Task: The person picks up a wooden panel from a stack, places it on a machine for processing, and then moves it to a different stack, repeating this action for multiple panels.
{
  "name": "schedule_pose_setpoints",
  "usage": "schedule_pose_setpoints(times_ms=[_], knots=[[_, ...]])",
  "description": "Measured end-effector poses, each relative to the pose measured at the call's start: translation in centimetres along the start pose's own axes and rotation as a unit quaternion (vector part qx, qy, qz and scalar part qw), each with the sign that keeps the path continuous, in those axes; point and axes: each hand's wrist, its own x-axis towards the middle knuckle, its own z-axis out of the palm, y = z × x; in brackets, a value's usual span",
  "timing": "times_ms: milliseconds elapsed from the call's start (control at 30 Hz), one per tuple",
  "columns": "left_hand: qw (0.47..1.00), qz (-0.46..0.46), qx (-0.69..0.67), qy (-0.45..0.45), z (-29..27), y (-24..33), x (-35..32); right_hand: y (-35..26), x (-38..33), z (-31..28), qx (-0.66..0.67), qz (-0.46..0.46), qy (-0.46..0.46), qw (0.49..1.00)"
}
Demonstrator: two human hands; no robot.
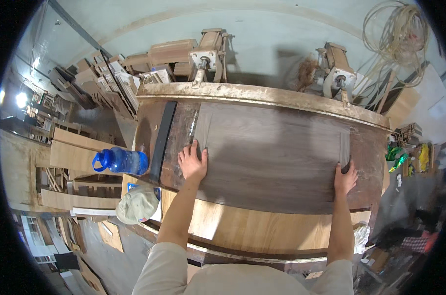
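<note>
A large grey-brown wood-grain panel (267, 152) lies flat on the brown work table, with a paler strip (345, 147) along its right side. At its left edge, my left hand (192, 163) rests with the fingers spread, the thumb on the panel. My right hand (346, 178) is bent round the right edge, thumb on the near side of the strip. The undersides of my right fingers are hidden. A light wood board (262, 227) shows along the table's near side, just in front of the panel.
A dark bar (162, 142) lies on the table's left, near a blue water bottle (121, 161) and a cap (137, 205). A long beam (262, 98) with two pneumatic cylinders (206, 58) borders the far side. Wood offcuts (107, 81) lean behind; coiled hoses (397, 37) hang at right.
</note>
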Motion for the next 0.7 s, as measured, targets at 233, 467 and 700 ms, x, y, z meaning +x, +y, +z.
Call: schedule_pose_setpoints(times_ms=[233, 467, 700], knots=[[0.991, -0.083, -0.015, -0.106, -0.7, 2.6, 3.2, 0.3, 3.2, 0.1, 0.073, 0.101, -0.139, 0.982], [0.933, -0.174, -0.290, -0.121, -5.0, 0.4, 5.1, 0.1, 4.0, -2.0, 0.233, 0.136, -0.081, 0.959], [0.684, -0.341, -0.637, -0.098, -11.4, -8.6, -0.9, 5.5, -2.3, -11.9, 0.584, 0.134, -0.007, 0.801]])
